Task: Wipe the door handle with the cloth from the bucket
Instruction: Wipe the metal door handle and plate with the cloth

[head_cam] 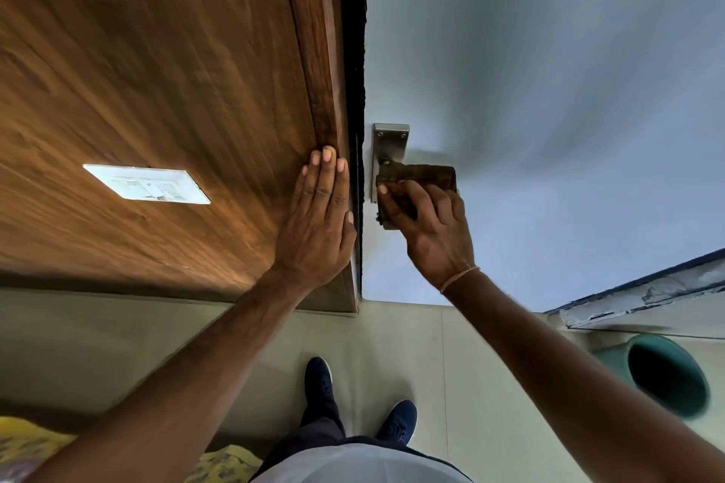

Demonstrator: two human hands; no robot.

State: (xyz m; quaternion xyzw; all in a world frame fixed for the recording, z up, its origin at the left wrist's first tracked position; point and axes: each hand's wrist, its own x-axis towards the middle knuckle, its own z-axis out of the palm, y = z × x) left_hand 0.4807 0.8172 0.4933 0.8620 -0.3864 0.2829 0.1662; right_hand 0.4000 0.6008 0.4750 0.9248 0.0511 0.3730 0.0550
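Observation:
A silver door handle point(389, 145) with its backplate is fixed to the pale grey door point(549, 90), close to the door's left edge. A dark brown cloth point(423, 176) is wrapped over the lever, hiding most of it. My right hand point(435, 227) grips the cloth against the lever from below. My left hand point(319, 220) lies flat, fingers together, on the brown wooden frame point(314, 51) just left of the door's edge. A teal bucket point(667, 376) stands on the floor at the lower right, its inside dark.
A white switch plate point(147, 184) is set in the wood panel to the left. My two dark shoes point(321, 380) stand on the pale tiled floor below the handle. A yellow patterned fabric point(23, 447) lies at the bottom left. A worn sill point(643, 296) runs behind the bucket.

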